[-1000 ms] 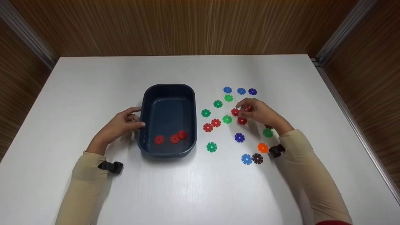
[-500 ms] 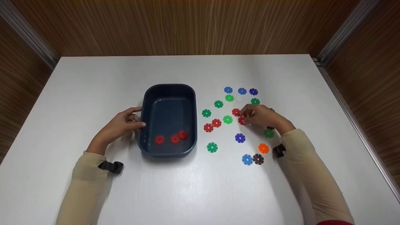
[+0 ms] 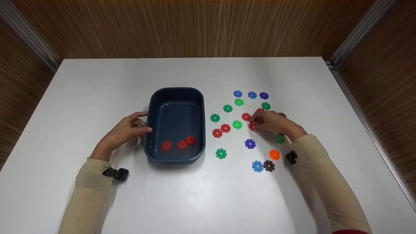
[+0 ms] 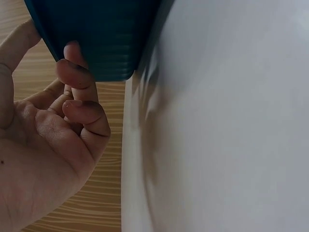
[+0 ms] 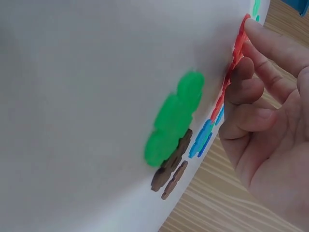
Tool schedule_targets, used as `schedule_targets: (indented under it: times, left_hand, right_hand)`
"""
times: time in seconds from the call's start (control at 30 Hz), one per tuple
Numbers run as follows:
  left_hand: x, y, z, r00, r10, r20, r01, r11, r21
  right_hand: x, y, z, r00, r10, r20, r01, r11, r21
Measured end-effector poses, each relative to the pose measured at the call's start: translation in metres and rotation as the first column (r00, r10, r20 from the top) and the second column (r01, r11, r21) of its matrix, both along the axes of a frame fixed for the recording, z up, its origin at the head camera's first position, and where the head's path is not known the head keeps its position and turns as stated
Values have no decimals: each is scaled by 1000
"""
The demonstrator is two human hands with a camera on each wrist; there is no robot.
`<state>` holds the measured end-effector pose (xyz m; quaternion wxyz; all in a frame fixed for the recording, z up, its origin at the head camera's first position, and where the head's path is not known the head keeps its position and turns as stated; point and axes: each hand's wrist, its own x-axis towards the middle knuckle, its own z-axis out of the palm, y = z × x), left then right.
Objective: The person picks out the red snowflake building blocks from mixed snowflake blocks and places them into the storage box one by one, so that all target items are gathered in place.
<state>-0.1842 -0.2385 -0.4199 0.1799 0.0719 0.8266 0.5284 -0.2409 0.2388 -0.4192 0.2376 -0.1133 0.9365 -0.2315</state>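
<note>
My left hand (image 3: 125,131) is at the left wall of a dark blue plastic tub (image 3: 178,160), thumb over the rim and index finger against the outside. In the left wrist view its other fingers (image 4: 87,116) curl beside the tub wall. Three red flower-shaped discs (image 3: 166,145) lie inside the tub. To the right, my right hand (image 3: 273,123) is down at the table, thumb and index finger pinching the edges of a red flower disc (image 3: 252,126). Another red disc (image 3: 246,117) lies beside its fingertips, and one more is partly hidden behind the hand.
Flower discs lie scattered on the white table (image 3: 130,201) right of the tub: green (image 3: 221,153), light green (image 3: 237,124), blue (image 3: 257,166), purple (image 3: 250,144), brown (image 3: 269,165), orange (image 3: 274,154) and a faint white one (image 3: 248,103). Wood-grain panels (image 3: 195,29) stand around the table.
My right hand has moved slightly down and closed in on the red disc, then held nearly still. The left hand and the tub stay in place.
</note>
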Motion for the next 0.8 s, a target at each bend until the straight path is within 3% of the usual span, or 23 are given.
schedule_targets:
  times: [0.57,0.8]
  left_hand:
    - [2,1,2,1000,-2,5,2,1000,16]
    - [2,1,3,1000,-6,-8,6,1000,8]
  right_hand:
    - [5,1,2,999,40,18,-40,999,6]
    - [8,2,6,995,83,-48,-78,993,83]
